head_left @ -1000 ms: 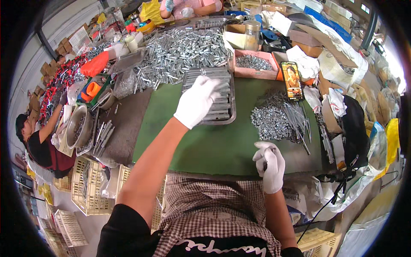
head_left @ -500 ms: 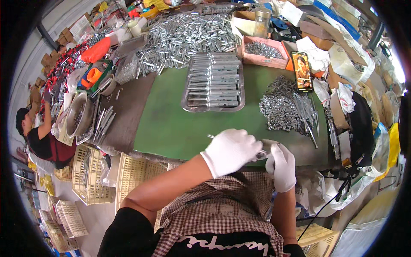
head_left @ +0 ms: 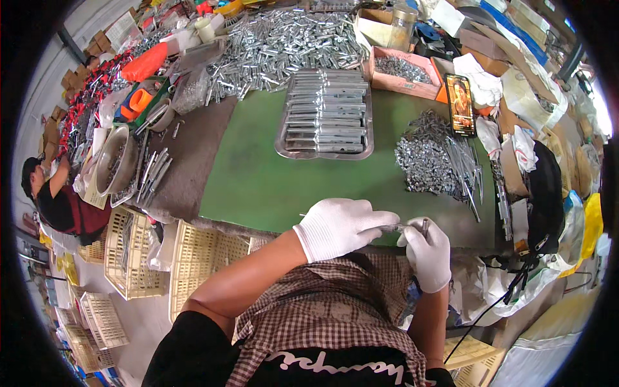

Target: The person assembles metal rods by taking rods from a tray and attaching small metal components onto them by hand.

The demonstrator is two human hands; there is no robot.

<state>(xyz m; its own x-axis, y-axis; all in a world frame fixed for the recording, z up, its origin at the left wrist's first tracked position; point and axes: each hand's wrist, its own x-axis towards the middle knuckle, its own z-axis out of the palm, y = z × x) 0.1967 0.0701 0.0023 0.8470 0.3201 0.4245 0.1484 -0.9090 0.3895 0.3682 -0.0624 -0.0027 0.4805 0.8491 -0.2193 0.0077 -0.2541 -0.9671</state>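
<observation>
Both my hands wear white knitted gloves and meet low over the near edge of the green mat (head_left: 258, 187). My left hand (head_left: 342, 227) is closed on a thin metal rod; its tip (head_left: 304, 214) pokes out left of the glove, and a bit of silver metal shows by the fingertips. In my right hand (head_left: 428, 253), closed fingers pinch a small metal tube (head_left: 425, 224) that points up. The gloves hide most of both pieces. Beyond them lies a metal tray (head_left: 369, 145) with silver tubular parts stacked in rows.
Small metal fittings (head_left: 422, 164) and thin rods (head_left: 465, 171) lie at the right, below a phone (head_left: 460, 106). A pink box (head_left: 403, 85) of small parts and a large heap of metal tubes (head_left: 290, 45) fill the back. At the left are a bowl (head_left: 116, 161) and a co-worker (head_left: 64, 200).
My left hand has shifted slightly left and down, its fingers now straighter. The tube in my right hand now stands up more visibly. The whole view has tilted a little.
</observation>
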